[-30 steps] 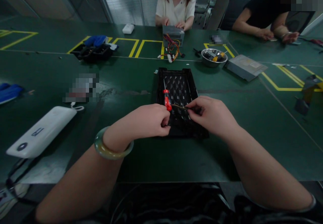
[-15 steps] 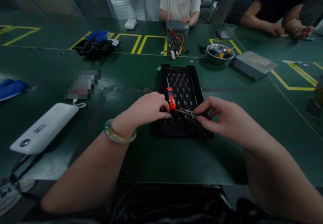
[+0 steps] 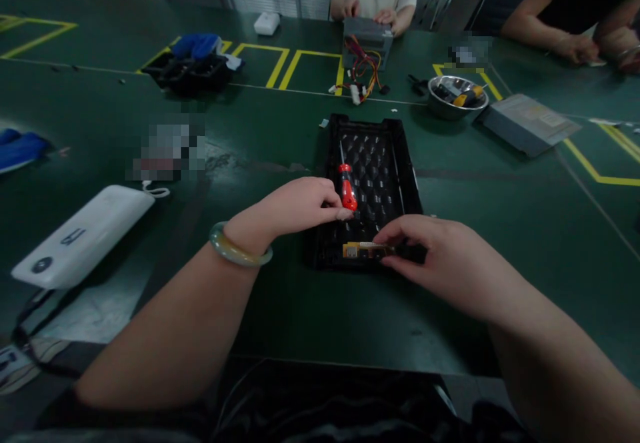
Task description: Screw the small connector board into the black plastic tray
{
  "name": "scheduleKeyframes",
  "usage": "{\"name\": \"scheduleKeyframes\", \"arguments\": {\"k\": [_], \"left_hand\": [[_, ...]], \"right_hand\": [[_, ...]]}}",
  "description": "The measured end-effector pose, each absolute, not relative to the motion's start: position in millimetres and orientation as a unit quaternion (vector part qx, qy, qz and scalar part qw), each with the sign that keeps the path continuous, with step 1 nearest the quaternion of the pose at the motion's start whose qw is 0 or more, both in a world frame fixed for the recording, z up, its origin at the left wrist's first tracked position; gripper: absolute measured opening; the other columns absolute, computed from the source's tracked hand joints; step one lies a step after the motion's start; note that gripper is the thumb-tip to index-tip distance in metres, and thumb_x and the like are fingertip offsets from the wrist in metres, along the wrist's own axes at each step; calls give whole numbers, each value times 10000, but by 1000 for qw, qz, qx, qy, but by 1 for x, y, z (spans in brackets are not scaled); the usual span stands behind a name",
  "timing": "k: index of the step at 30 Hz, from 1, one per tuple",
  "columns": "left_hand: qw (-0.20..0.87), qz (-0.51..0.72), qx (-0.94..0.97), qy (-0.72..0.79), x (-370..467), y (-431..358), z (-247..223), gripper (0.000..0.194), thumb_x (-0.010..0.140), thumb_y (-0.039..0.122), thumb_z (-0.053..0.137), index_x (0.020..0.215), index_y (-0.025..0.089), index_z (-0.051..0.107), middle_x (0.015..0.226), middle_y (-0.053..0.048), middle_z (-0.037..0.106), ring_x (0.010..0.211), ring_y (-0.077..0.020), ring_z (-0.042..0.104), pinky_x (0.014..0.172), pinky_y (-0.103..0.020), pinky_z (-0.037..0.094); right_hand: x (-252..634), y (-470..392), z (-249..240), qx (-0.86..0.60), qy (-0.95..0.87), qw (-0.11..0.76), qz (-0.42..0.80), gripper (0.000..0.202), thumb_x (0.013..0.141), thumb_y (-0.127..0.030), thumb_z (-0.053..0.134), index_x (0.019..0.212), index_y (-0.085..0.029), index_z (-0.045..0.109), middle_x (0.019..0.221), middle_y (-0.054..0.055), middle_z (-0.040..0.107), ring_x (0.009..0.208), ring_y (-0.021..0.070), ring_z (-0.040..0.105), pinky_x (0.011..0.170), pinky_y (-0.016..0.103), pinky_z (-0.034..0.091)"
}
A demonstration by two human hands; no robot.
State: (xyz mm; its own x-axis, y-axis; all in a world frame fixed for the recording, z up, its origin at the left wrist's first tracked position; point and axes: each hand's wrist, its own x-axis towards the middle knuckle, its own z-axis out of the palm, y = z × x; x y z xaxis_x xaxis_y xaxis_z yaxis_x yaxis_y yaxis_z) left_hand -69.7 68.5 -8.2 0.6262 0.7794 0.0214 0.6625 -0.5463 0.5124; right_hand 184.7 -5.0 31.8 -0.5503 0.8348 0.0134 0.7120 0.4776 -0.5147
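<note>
My right hand (image 3: pixel 425 246) pinches the right end of a small yellowish circuit board (image 3: pixel 354 250) with metal ports, held over the near end of a black plastic panel (image 3: pixel 324 257). A screwdriver (image 3: pixel 347 186) with a red and black handle lies inside the panel along its left side, shaft pointing away from me. My left hand (image 3: pixel 310 204) is closed, thumb and fingers together beside the end of the screwdriver handle. Whether anything small is between those fingers is hidden. A jade-coloured bangle (image 3: pixel 235 250) circles my left wrist.
On the left lie a white power bank (image 3: pixel 83 240) and a blue glove (image 3: pixel 23 150). Farther back are a black tray (image 3: pixel 187 73), a metal bowl (image 3: pixel 457 106) with tools and a grey metal box (image 3: pixel 530 123). Across the table, a person handles a power supply (image 3: pixel 367 36) with loose cables.
My right hand has brought the circuit board nearer to me and turned it, so its ports now show. My left hand stays closed by the screwdriver handle. The camera view has shifted slightly.
</note>
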Motion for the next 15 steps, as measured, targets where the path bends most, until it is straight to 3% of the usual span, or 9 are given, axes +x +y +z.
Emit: {"name": "scheduleKeyframes", "arguments": {"k": [8, 15], "left_hand": [[318, 206, 865, 329, -85, 79, -15, 296, 943, 413, 572, 908, 213, 786, 917, -18, 700, 832, -129, 644, 777, -226, 455], [330, 227, 856, 326, -85, 83, -20, 304, 952, 404, 564, 894, 213, 793, 885, -17, 714, 813, -120, 660, 769, -220, 478]], "right_hand": [[179, -2, 22, -433, -858, 105, 255, 221, 831, -155, 733, 987, -306, 693, 984, -66, 706, 901, 152, 644, 803, 289, 478], [181, 1, 22, -412, -847, 85, 326, 228, 903, -164, 671, 1059, -323, 718, 1101, -67, 665, 983, 95, 632, 877, 222, 495]]}}
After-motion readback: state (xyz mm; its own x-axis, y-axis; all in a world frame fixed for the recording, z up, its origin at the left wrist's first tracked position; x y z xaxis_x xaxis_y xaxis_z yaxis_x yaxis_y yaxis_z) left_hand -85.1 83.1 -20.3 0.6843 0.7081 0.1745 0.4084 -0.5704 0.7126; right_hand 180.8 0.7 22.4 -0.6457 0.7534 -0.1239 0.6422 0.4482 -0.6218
